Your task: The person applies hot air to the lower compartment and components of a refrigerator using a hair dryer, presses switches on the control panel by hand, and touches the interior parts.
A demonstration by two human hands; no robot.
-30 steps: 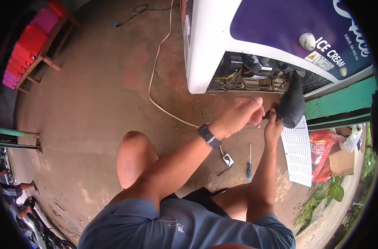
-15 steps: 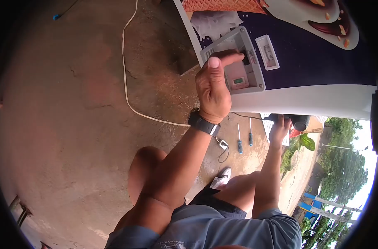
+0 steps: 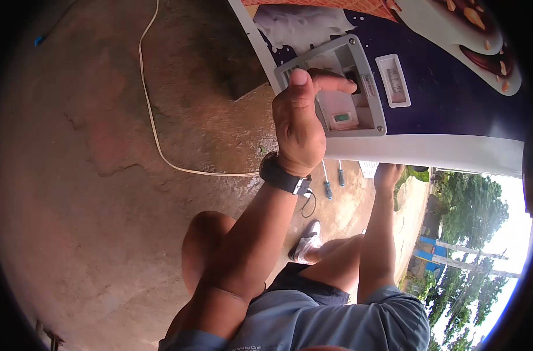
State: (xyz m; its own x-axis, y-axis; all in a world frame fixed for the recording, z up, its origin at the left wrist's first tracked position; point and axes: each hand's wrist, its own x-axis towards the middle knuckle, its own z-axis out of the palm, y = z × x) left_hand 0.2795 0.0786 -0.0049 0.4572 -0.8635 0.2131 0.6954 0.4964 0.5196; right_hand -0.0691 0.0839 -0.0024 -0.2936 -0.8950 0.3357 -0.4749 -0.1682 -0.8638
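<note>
My left hand (image 3: 301,131), with a black watch on its wrist, is at the recessed grey control panel (image 3: 331,133) of an appliance. Its index finger stretches right, with the fingertip at a dark part (image 3: 353,79) inside the recess; whether they touch is unclear. The thumb is raised and the other fingers are hidden. A small green switch (image 3: 342,117) lies below the fingertip. My right hand (image 3: 388,174) reaches to the appliance's lower white edge (image 3: 424,149), which covers its fingers and anything they hold.
The appliance's dark purple face (image 3: 448,105) carries an ice-cream print and a white-framed display (image 3: 394,81). Two screwdrivers (image 3: 328,190) lie on the wet concrete floor (image 3: 91,205). A white cable (image 3: 155,131) curves across it. Trees and striped posts stand outside at right.
My left index fingertip has moved slightly right. My right hand, which held a black cylinder-like object with a cord, now reaches behind the appliance edge, and that object is out of sight.
</note>
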